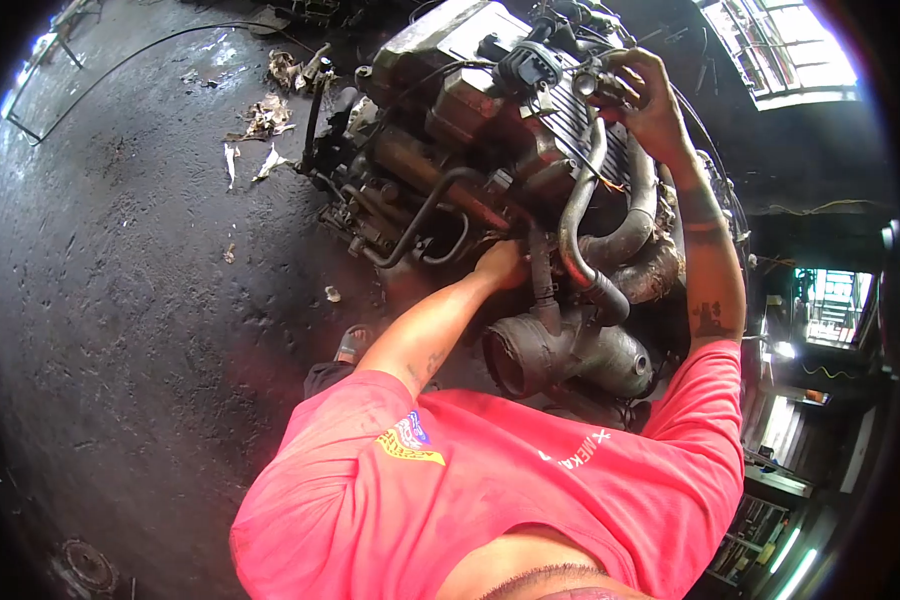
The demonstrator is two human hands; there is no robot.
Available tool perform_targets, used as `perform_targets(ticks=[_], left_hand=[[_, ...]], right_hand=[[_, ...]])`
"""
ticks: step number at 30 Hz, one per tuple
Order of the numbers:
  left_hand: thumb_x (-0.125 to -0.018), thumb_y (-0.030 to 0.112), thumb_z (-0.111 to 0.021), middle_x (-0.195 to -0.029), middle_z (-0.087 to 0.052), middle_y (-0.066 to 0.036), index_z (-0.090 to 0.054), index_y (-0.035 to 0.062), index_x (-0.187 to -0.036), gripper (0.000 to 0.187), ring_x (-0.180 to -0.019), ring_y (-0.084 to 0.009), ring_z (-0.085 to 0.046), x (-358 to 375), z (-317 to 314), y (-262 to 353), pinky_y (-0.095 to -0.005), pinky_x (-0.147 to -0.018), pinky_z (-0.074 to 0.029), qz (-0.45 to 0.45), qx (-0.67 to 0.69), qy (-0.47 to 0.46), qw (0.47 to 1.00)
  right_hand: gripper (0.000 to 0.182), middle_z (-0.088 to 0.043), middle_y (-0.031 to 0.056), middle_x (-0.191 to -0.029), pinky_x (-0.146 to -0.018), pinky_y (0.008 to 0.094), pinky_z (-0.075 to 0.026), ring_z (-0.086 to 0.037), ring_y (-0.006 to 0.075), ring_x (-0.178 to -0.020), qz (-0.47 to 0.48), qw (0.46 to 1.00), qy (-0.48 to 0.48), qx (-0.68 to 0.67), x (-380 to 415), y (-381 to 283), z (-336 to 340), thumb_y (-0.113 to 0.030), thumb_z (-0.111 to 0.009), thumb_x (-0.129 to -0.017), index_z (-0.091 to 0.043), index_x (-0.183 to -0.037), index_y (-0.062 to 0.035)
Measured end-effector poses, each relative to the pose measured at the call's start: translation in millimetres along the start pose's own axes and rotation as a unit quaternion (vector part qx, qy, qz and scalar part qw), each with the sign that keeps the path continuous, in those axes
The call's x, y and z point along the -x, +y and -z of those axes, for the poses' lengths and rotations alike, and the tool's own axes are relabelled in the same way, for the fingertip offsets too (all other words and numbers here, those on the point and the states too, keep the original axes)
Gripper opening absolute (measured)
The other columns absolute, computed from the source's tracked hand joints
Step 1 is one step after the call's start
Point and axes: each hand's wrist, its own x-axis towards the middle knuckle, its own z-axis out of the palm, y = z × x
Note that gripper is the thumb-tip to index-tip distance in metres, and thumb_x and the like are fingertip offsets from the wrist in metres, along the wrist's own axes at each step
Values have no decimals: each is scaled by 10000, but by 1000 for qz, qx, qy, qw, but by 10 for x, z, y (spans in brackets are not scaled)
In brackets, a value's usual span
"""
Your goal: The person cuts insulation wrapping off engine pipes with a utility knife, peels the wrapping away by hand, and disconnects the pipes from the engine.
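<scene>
A large, dirty engine (490, 130) fills the upper middle of the head view. My right hand (652, 105) is raised at its upper right side, fingers curled round a round metal pipe fitting (592, 84) near the top of a bent metal pipe (582, 215). Low down, my left hand (503, 263) reaches in among the pipes on the engine's near side. Its fingers are hidden behind engine parts, so what they touch does not show. Close to that hand is a dark hose (542, 270), leading down to a wide-mouthed metal housing (570, 355).
The dark, stained floor (150, 260) stretches to the left, with torn scraps (265, 118) beside the engine. A thin cable (120, 70) curves over the floor. At lower left lies a round metal disc (88, 565). Shelving (755, 530) stands at the right, and a bright window (780, 50) above.
</scene>
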Motion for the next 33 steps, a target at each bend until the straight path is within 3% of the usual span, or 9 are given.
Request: perform_targets(ticks=[4, 9, 11, 14, 17, 22, 26, 29, 33], left_hand=[[-812, 247, -551, -988, -618, -242, -641, 49, -1005, 291, -970, -389, -581, 26, 64, 66, -475, -832, -462, -1, -2, -2, 1000], [-812, 241, -550, -995, -617, -241, -639, 47, -1010, 291, -970, -382, -587, 99, 151, 177, -470, -833, -464, -3, 15, 12, 1000], [-809, 242, -552, -997, -617, -241, -637, 48, -1013, 294, -969, -383, -587, 91, 132, 159, -468, -834, -465, -17, 17, 9, 1000], [-804, 256, -559, -999, -620, -234, -634, 51, -1023, 309, -964, -390, -587, 53, 92, 108, -470, -833, -465, -15, 14, 9, 1000], [-808, 245, -553, -1016, -620, -221, -635, 55, -1028, 302, -969, -394, -583, -14, -7, 31, -468, -829, -468, 19, 3, 0, 1000], [-809, 260, -555, -1022, -620, -209, -641, 73, -1017, 294, -973, -380, -584, -253, -413, -429, -457, -813, -473, -108, -44, 38, 992], [-793, 296, -568, -976, -631, -208, -642, 76, -996, 309, -934, -383, -595, 61, -69, 82, -463, -781, -477, -162, -22, 40, 986], [-780, 333, -576, -923, -653, -165, -651, 99, -967, 309, -890, -357, -616, 111, -22, 169, -441, -748, -481, -143, -82, 37, 986], [-765, 326, -608, -947, -650, -181, -646, 88, -990, 330, -902, -352, -622, 117, -118, 78, -422, -744, -488, -152, -26, 86, 984]], right_hand=[[634, -553, 53, -1119, -949, 319, -408, -506, 192, -1118, 21, 962, -77, 263, -35, 168, -12, 90, -676, -582, -482, -1163, -73], [668, -566, 69, -1140, -996, 334, -365, -485, 216, -1157, 10, 961, -96, 258, -102, 443, 55, 18, -688, -581, -489, -1203, -120], [768, -509, 69, -1264, -1043, 393, -310, -401, 261, -1249, 35, 882, -78, 463, -140, 328, 17, -79, -753, -584, -448, -1283, -165], [868, -417, 74, -1368, -1069, 448, -252, -313, 292, -1307, 50, 834, -40, 548, -133, -11, -67, -200, -797, -574, -393, -1343, -193], [778, -455, 122, -1325, -1032, 395, -316, -392, 309, -1246, 119, 829, 20, 546, -9, -368, -40, -227, -789, -610, -451, -1302, -117], [417, -559, 124, -1181, -946, 407, -390, -493, 311, -1131, 144, 822, 112, 540, 847, -1293, -206, -246, -737, -734, -603, -1101, -101], [416, -563, 110, -1162, -955, 408, -366, -490, 305, -1126, 82, 827, 139, 538, 1532, -1490, -496, -296, -724, -738, -599, -1074, -85], [445, -548, 102, -1179, -972, 405, -337, -472, 297, -1145, 29, 832, 172, 527, 1906, -1354, -676, -342, -704, -753, -586, -1096, -84], [447, -536, 102, -1194, -972, 410, -327, -456, 292, -1161, -13, 810, 222, 543, 2281, -1263, -860, -335, -689, -774, -573, -1121, -78]])
